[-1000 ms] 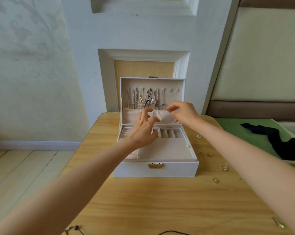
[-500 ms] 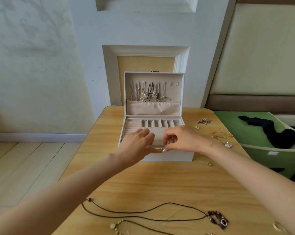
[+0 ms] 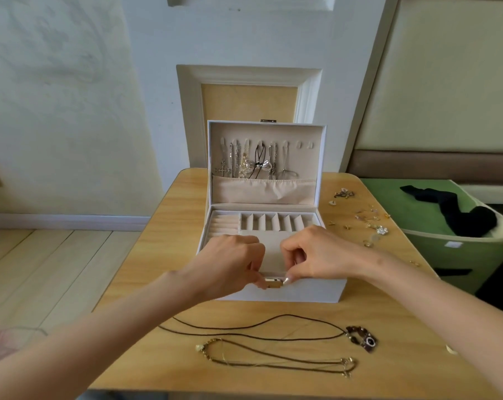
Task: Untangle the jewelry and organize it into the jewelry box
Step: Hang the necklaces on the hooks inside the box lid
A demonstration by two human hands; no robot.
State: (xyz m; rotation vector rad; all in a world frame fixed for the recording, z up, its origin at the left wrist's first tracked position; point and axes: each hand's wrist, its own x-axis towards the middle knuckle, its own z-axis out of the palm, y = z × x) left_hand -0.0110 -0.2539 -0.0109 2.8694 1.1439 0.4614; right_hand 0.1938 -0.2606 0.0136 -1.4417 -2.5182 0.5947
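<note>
Open jewelry box (image 3: 302, 293) on counter (image 3: 158, 313), lid upright for hanging chains. Left hand (image 3: 230, 261) and right hand (image 3: 316, 255) at near rim, fingers curled, pinching gold clasp (image 3: 273, 283) from both sides, probably to steady the box. Loose necklaces (image 3: 259, 333) near; small pieces (image 3: 368, 223) far right.

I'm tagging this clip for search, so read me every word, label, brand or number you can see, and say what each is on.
No text here can be read.
White tag on the green bin: too small and blurred to read.
Gold clasp on the box: no marking shows.
</note>
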